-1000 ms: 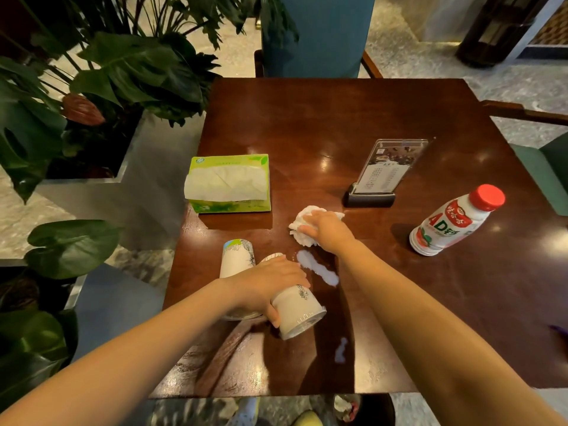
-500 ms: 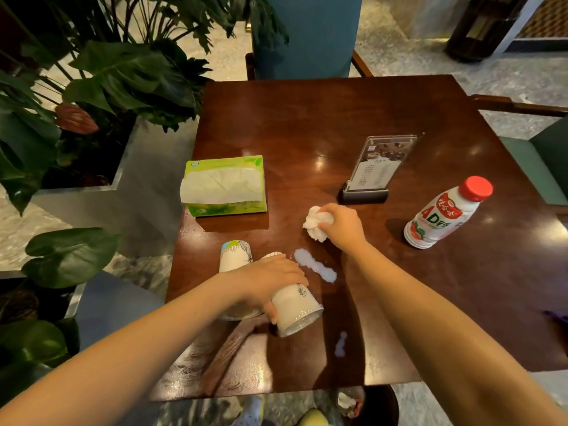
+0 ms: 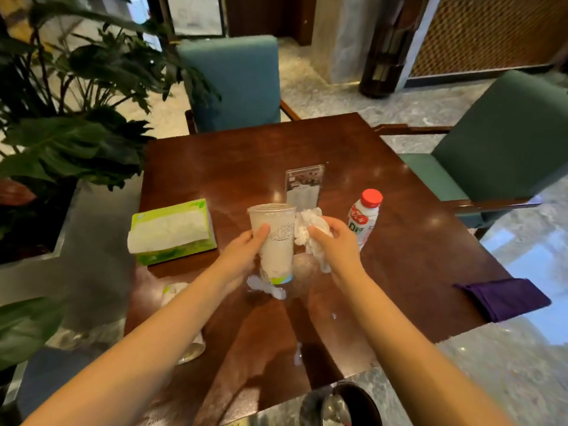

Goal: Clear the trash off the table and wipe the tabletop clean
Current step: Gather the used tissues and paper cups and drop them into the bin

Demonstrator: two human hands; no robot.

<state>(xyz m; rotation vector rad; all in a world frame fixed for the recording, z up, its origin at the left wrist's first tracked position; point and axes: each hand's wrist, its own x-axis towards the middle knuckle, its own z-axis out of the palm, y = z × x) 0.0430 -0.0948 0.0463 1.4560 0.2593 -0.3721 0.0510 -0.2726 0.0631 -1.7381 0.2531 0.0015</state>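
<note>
Above the table [image 3: 384,241], left hand [image 3: 242,256] gripping cup [image 3: 275,238], right hand [image 3: 335,244] apparently clutching tissue [image 3: 307,229].

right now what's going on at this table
A person is clearing up a spill. The left hand holds a paper cup upright above the table, and the right hand grips a crumpled tissue next to the cup's rim. White puddles are on the wood, unwiped. A second cup lies near the left edge, and a red-capped bottle and tissue box stand on the tabletop.
</note>
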